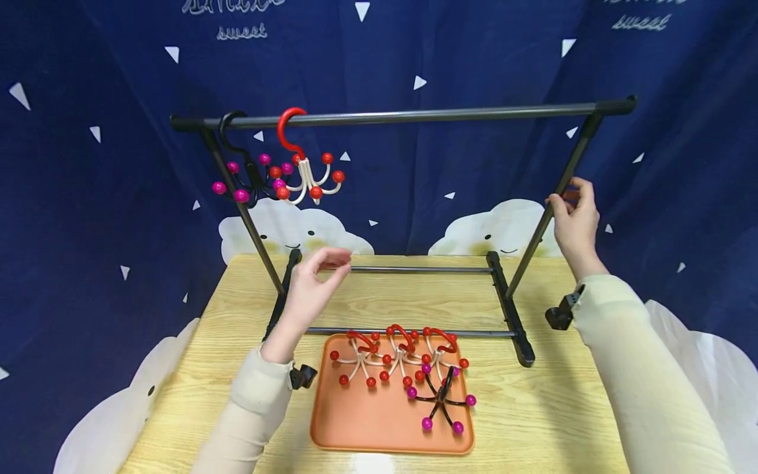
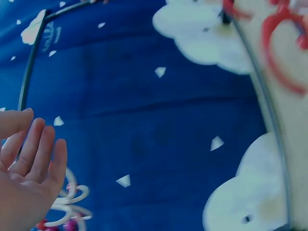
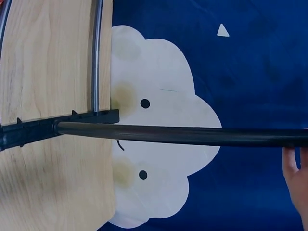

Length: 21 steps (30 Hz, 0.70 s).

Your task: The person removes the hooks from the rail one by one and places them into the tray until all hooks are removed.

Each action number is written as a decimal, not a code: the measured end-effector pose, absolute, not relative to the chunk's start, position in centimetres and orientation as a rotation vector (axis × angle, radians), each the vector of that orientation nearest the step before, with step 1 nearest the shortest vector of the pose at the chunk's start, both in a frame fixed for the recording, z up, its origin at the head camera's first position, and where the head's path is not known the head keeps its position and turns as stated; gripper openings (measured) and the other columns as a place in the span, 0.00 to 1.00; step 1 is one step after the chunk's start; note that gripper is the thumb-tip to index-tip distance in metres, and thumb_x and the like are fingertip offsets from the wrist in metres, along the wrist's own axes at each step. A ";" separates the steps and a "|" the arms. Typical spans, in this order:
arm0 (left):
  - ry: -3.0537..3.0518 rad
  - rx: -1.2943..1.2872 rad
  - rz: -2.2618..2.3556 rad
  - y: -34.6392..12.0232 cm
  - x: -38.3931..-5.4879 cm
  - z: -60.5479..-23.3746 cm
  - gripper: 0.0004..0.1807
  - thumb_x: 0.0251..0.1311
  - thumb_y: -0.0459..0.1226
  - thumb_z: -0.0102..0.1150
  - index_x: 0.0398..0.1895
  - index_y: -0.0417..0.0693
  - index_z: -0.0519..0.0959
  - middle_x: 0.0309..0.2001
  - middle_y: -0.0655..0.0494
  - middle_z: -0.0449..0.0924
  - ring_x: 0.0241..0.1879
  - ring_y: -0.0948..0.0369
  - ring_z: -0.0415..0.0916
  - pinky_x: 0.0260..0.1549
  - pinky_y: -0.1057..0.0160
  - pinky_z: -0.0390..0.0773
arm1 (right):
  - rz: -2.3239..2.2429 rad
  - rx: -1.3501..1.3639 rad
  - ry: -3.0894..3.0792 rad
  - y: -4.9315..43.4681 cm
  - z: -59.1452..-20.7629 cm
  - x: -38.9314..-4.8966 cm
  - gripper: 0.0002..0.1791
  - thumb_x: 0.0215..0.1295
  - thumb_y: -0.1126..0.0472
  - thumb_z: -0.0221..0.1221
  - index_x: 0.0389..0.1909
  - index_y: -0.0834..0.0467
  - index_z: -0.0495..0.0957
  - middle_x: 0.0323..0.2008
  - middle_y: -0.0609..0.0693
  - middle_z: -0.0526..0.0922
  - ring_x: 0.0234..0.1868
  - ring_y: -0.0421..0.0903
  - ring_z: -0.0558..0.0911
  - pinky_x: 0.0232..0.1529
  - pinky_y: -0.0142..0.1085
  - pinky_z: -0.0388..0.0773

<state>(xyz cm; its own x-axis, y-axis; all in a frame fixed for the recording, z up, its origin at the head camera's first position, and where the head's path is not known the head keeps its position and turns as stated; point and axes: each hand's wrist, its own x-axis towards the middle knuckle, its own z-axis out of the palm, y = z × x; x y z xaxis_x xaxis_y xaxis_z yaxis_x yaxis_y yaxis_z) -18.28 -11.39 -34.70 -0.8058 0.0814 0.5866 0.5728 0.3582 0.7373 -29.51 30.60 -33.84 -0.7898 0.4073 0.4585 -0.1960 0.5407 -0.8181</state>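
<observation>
My right hand (image 1: 576, 220) holds the right post (image 1: 541, 224) of a black metal clothes rack, fingers and thumb around it; in the right wrist view only some fingertips (image 3: 290, 166) show against the post. My left hand (image 1: 314, 283) is in the air in front of the rack's left side, fingers softly bent, with nothing in it. From the left end of the top rail (image 1: 438, 117) hang a black multi-arm hanger (image 1: 254, 174) with magenta balls and a white one (image 1: 305, 174) with a red hook and red balls.
An orange tray (image 1: 367, 431) lies on the wooden table (image 1: 556, 408) before the rack. Along its back are three white-and-red hangers (image 1: 400, 352); a black-and-magenta hanger (image 1: 441, 395) lies at its right. Behind hangs a blue curtain (image 1: 379, 59) with clouds and triangles.
</observation>
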 end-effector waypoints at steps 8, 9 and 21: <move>-2.020 -0.513 -1.303 -13.8 -21.7 -30.4 0.10 0.53 0.28 0.60 0.39 0.37 0.78 0.37 0.48 0.80 0.37 0.58 0.77 0.40 0.71 0.74 | 1.182 -0.207 -2.253 30.5 -33.6 -29.3 0.22 0.66 0.53 0.49 0.59 0.52 0.61 0.38 0.39 0.68 0.33 0.25 0.73 0.37 0.23 0.67; -2.005 -0.494 -1.294 -14.0 -22.0 -29.8 0.10 0.53 0.28 0.60 0.39 0.37 0.78 0.37 0.48 0.80 0.37 0.58 0.77 0.40 0.72 0.75 | 1.176 -0.209 -2.264 30.5 -33.5 -29.3 0.22 0.66 0.52 0.49 0.59 0.52 0.61 0.38 0.39 0.68 0.33 0.25 0.73 0.37 0.23 0.67; -1.975 -0.200 -1.337 -15.2 -25.0 -25.5 0.23 0.53 0.35 0.61 0.53 0.42 0.70 0.50 0.49 0.70 0.48 0.61 0.74 0.47 0.68 0.74 | 1.126 -0.208 -2.266 30.6 -33.4 -29.3 0.23 0.65 0.54 0.50 0.59 0.55 0.60 0.41 0.45 0.71 0.30 0.21 0.70 0.38 0.22 0.68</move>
